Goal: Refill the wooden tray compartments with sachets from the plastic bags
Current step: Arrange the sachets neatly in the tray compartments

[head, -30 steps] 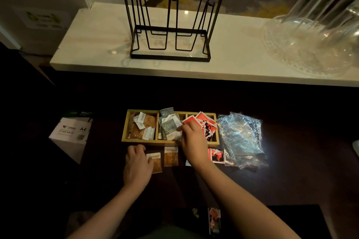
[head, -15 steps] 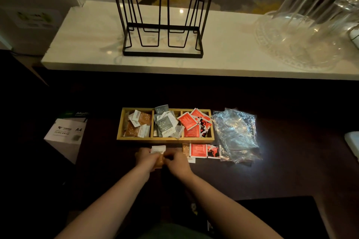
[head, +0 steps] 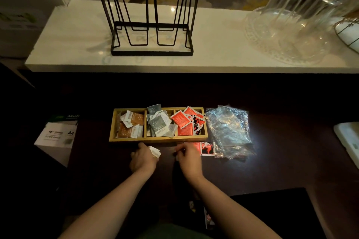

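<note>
A: Starting at the left, what could slip?

B: The left hand [head: 143, 158] is curled round a small bundle of sachets [head: 154, 151], whose pale edge pokes out past the fingers. It sits on the dark table [head: 281, 170] just in front of the wooden tray [head: 158, 139]. A loose hold could scatter them, and in this dim light (the table is nearly black) a dropped one would be hard to spot.

A: And the tray itself?

B: All three compartments hold sachets: brown on the left, grey in the middle, red on the right. The grey and red piles stick up over the rims, so more pushed in could spill or land in the wrong section.

A: The right hand?

B: The right hand [head: 189, 158] has its fingers bent down at the loose red sachets [head: 206, 148] lying in front of the tray; whether it pinches one cannot be told. Those sachets touch the crumpled plastic bags [head: 229, 132], so a drag could pull the bags along.

A: Anything else about?

B: A paper box [head: 58, 136] far left, and above on the white shelf [head: 77, 35] a wire rack [head: 151, 25] and upturned glasses [head: 291, 6], well apart from the hands.
</note>
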`<state>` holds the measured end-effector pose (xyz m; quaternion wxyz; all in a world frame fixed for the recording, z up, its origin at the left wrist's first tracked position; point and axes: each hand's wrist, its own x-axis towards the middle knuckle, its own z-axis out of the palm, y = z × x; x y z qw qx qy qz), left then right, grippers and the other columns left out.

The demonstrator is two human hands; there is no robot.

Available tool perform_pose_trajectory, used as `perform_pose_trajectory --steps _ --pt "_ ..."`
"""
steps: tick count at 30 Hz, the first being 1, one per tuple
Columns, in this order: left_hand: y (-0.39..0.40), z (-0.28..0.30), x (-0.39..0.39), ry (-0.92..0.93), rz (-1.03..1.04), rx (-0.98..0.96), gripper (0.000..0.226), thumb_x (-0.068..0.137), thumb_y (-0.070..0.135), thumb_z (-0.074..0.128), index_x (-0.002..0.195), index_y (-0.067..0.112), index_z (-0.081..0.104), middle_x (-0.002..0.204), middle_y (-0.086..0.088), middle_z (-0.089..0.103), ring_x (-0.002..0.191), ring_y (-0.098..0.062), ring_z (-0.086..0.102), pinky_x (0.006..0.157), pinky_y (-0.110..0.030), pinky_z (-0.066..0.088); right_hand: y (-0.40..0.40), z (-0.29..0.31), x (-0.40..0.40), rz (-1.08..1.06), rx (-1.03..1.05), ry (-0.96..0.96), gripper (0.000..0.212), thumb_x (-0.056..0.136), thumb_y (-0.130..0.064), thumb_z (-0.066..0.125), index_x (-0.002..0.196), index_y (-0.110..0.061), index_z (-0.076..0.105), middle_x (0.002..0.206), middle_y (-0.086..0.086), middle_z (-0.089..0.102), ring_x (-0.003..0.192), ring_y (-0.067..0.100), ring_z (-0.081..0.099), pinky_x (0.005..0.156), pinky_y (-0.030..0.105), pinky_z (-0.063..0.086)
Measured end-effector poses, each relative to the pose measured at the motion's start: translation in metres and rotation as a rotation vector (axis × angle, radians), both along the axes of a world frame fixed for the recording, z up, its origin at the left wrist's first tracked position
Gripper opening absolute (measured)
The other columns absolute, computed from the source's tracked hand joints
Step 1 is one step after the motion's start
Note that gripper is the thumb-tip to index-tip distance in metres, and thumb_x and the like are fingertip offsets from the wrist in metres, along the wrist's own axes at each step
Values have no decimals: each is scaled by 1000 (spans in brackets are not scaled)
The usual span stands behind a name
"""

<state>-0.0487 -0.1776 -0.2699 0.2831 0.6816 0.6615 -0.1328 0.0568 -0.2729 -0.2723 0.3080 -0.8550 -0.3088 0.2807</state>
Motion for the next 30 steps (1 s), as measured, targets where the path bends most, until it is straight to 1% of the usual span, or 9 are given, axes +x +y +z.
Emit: perform_pose_trajectory --steps 3,7,10,13,16,18,22,27,30 --pt "-2 -4 -3 32 -112 5 44 83 29 68 121 13 51 127 -9 58 121 -29 50 88 -40 49 -15 1 31 -107 -99 -238 13 88 -15 55 98 -17 64 110 2 58 102 19 54 83 35 51" --pt "1 -6 -8 -25 -138 -19 42 86 30 65 123 14 56 129 -10 55 121 -29 50 91 -39 48 -20 1 47 -27 -170 -232 24 89 -23 58 109 -11 56 115 7 54 102 25 57 83 39 51" --pt "7 -7 -10 -171 -18 -94 43 85 25 66 124 10 54 127 -13 56 116 -31 55 90 -39 49 -17 1 29 104 -152 -299 20 90 -20 56 108 -12 55 116 7 54 100 25 58 78 40 53" --pt "8 -5 -13 -454 215 -292 37 85 12 66 120 7 55 117 -16 63 106 -33 61 78 -39 51 -16 -1 -2 304 -182 -428 32 83 -14 63 114 -10 57 114 8 57 99 27 60 71 36 54" --pt "2 2 -11 -632 367 -514 28 90 7 59 116 9 52 96 -13 70 86 -29 67 68 -36 53 -14 -5 -21 488 -240 -560 27 71 -12 73 96 -10 65 100 13 64 88 28 63 58 30 54" --pt "1 5 -10 -651 388 -552 23 93 7 55 116 11 51 86 -9 70 75 -24 67 63 -33 53 -7 -1 -22 538 -263 -615 21 78 -11 66 99 -8 63 108 19 62 95 31 61 59 30 54" --pt "-1 7 -11 -681 455 -616 20 94 5 52 113 12 51 84 -11 70 72 -24 66 63 -35 53 0 7 -13 646 -271 -654 24 94 -4 39 117 -1 47 122 25 47 112 38 47 70 36 52" --pt "-1 9 -14 -704 528 -666 12 93 4 52 98 14 54 67 -8 73 72 -26 66 67 -37 52 6 9 -6 705 -249 -652 25 96 -5 35 115 2 49 116 24 49 105 37 50 60 34 42" --pt "-2 9 -16 -710 554 -684 11 94 4 50 95 14 54 59 -5 72 73 -26 65 70 -37 50 8 11 -9 654 -263 -588 27 97 -7 34 117 3 50 119 24 48 109 38 47 68 37 47"
